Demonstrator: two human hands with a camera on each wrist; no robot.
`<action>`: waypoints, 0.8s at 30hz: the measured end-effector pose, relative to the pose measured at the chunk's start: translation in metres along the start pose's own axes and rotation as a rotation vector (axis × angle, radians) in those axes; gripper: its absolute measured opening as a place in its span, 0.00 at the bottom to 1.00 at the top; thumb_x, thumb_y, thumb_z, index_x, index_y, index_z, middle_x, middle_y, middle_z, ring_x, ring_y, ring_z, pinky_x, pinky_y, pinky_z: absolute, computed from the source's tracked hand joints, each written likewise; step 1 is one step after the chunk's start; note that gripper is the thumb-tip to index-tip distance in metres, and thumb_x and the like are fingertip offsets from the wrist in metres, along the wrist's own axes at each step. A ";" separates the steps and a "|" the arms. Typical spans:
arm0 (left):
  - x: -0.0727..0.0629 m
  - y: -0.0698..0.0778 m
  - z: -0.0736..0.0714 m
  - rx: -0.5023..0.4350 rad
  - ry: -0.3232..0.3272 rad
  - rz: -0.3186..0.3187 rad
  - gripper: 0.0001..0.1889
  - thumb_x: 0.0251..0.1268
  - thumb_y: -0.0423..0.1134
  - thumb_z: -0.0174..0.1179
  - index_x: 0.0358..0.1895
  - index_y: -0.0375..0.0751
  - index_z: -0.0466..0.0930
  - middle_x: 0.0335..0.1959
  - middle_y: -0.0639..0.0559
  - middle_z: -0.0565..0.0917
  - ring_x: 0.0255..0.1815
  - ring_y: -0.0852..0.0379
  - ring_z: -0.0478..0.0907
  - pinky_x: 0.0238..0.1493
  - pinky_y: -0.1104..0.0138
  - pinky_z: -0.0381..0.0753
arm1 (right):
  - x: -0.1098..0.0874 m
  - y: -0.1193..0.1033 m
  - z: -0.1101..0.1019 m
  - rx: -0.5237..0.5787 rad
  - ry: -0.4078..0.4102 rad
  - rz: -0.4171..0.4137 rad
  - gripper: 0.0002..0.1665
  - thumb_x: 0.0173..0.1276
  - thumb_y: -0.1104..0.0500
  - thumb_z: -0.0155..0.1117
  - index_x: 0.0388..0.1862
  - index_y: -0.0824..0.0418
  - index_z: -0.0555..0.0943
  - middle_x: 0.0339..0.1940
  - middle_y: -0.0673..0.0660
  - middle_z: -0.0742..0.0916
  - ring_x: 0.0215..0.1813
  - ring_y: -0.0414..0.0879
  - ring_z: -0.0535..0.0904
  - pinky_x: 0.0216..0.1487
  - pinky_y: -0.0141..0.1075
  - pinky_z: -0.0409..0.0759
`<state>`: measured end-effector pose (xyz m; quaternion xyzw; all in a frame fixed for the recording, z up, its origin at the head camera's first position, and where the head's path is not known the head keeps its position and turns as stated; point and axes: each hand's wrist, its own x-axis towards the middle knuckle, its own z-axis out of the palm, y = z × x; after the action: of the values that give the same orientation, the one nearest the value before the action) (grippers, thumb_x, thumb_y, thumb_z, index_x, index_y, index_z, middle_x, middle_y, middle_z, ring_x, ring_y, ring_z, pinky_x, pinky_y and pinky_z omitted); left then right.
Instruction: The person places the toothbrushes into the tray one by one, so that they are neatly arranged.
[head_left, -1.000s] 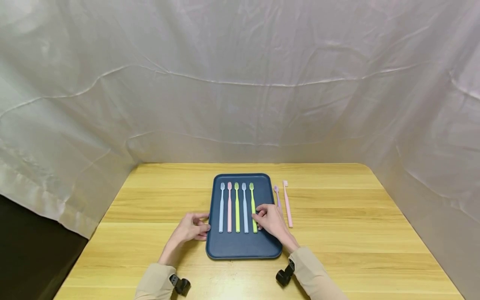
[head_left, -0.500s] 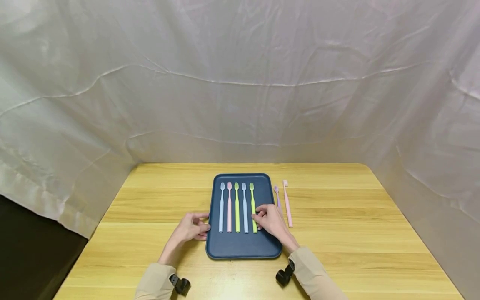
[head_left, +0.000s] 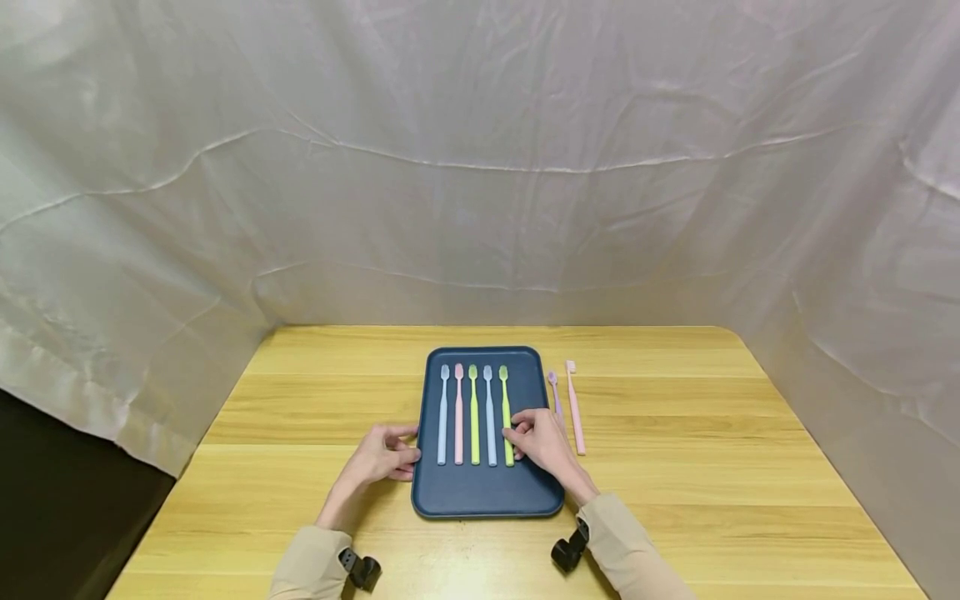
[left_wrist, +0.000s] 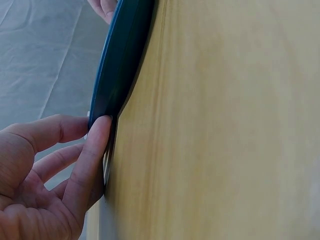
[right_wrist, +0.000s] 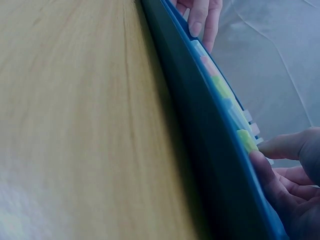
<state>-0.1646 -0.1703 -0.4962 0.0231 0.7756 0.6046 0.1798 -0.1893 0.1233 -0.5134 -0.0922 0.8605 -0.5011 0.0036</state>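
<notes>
On the dark blue tray [head_left: 487,496] several toothbrushes lie side by side, bristle heads at the far end: a light blue toothbrush [head_left: 442,421], a pink toothbrush [head_left: 459,421], a green toothbrush [head_left: 475,421], another light blue toothbrush [head_left: 491,421] and, rightmost, another green toothbrush [head_left: 506,404]. My right hand [head_left: 543,442] pinches that rightmost green toothbrush low on its handle; its green end [right_wrist: 246,140] shows in the right wrist view. At the tray's left edge, my left hand [head_left: 381,455] holds the rim between thumb and fingers, as the left wrist view shows up close.
Right of the tray, a purple toothbrush [head_left: 554,388], partly hidden by my right hand, and another pink toothbrush [head_left: 576,417] lie on the wooden table [head_left: 712,467]. A grey-white curtain [head_left: 480,208] hangs behind the table and along its sides.
</notes>
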 end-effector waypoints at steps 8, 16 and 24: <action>0.000 0.000 0.000 -0.002 -0.002 0.004 0.29 0.64 0.24 0.61 0.68 0.18 0.66 0.34 0.38 0.84 0.24 0.57 0.84 0.32 0.59 0.94 | 0.000 0.001 0.000 -0.004 0.008 -0.001 0.16 0.64 0.66 0.70 0.48 0.74 0.84 0.21 0.55 0.86 0.16 0.42 0.81 0.19 0.30 0.85; -0.001 0.000 0.000 -0.003 0.002 0.003 0.30 0.64 0.24 0.61 0.68 0.19 0.66 0.34 0.39 0.83 0.23 0.57 0.84 0.32 0.58 0.94 | 0.000 0.001 0.000 0.002 0.004 -0.007 0.16 0.64 0.66 0.70 0.49 0.75 0.84 0.21 0.56 0.86 0.16 0.42 0.81 0.20 0.30 0.85; -0.001 0.000 0.000 -0.010 -0.004 0.009 0.30 0.64 0.23 0.61 0.68 0.18 0.65 0.33 0.38 0.83 0.24 0.57 0.84 0.32 0.59 0.94 | 0.000 0.001 0.001 -0.012 0.013 -0.013 0.16 0.64 0.66 0.70 0.48 0.74 0.84 0.21 0.55 0.86 0.16 0.42 0.81 0.20 0.29 0.85</action>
<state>-0.1640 -0.1703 -0.4956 0.0268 0.7720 0.6093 0.1788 -0.1891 0.1233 -0.5151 -0.0947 0.8629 -0.4964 -0.0059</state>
